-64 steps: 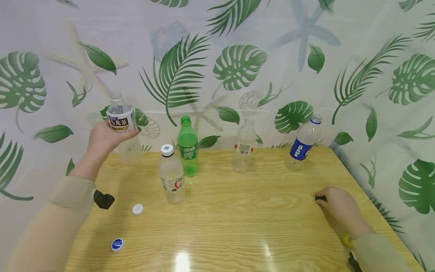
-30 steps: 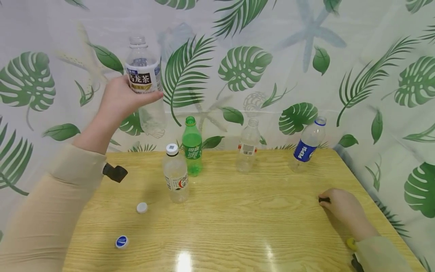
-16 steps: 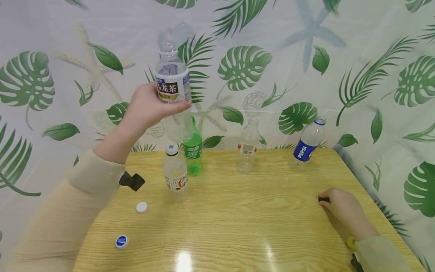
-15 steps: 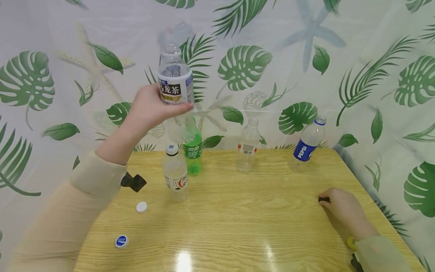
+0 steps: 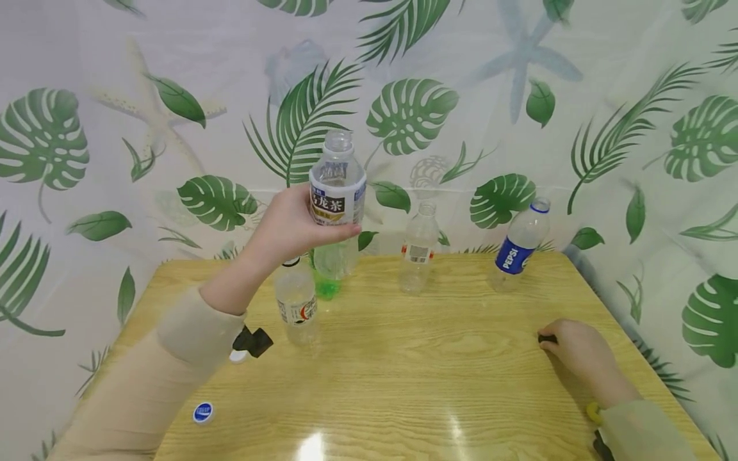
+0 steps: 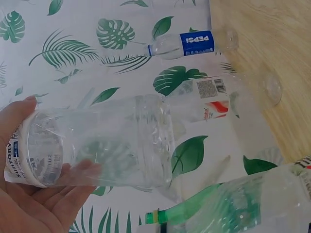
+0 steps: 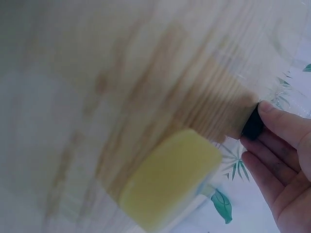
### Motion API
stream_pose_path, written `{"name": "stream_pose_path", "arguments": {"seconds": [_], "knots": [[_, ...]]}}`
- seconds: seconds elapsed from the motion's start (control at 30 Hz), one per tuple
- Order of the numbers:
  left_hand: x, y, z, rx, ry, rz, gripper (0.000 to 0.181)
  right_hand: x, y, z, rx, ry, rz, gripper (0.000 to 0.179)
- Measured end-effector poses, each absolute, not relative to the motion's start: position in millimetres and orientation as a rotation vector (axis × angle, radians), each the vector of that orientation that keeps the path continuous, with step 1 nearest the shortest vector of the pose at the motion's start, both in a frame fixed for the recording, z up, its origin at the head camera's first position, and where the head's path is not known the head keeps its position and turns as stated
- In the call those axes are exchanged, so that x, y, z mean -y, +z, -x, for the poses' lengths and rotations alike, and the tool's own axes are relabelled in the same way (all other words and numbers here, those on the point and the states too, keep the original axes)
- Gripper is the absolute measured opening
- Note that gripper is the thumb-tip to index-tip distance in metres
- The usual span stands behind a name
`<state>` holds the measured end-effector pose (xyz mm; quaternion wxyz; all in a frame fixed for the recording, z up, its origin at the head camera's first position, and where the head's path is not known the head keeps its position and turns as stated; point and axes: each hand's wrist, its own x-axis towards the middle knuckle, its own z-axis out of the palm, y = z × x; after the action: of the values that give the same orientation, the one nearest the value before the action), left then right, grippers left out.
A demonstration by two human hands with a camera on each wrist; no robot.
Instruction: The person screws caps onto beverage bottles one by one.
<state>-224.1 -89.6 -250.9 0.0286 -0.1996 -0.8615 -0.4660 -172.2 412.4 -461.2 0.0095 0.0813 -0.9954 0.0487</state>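
A: What do you have in each grip?

B: Your left hand (image 5: 291,221) is wrapped round the labelled part of the oolong tea bottle (image 5: 340,192), thumb across the front; your right hand (image 5: 582,352) pinches a small black cap (image 5: 546,338) at the right side of the table (image 5: 432,346).

A: Where exactly is that tea bottle?

B: Nearly upright, its neck uncapped, in front of the green bottle (image 5: 327,289) and hiding most of it. The left wrist view suggests that its base hangs clear of the table, but how much room lies between it and the green bottle is hard to judge.

A: What could go wrong for you there?

B: Lower it blind and its base could clip the green bottle, since you can hardly see past your own load. Your wrist also covers the top of the white-labelled bottle (image 5: 298,307), so a dropped forearm might knock that one over.

A: And further right?

B: Swing too wide and you could strike the clear barcode bottle (image 5: 416,253); the Pepsi bottle (image 5: 519,246) stands well apart. Squeeze too hard and the thin plastic may buckle. Your right fingers hold the black cap by its edge, so a careless twist could let it slip
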Motion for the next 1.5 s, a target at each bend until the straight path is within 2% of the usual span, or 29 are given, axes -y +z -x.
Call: {"name": "stream_pose_path", "arguments": {"seconds": [0.6,1.27,1.5], "knots": [[73,-308,211,2.684,-1.586,0.750,0.066,-410,-460,172,3.099,0.102,-0.269,0.019],[56,-388,196,2.811,-1.612,0.644,0.073,-409,-458,173,3.121,0.097,-0.261,0.020],[51,-412,190,2.819,-1.639,0.639,0.071,-409,-460,171,3.121,0.100,-0.268,0.019]]}}
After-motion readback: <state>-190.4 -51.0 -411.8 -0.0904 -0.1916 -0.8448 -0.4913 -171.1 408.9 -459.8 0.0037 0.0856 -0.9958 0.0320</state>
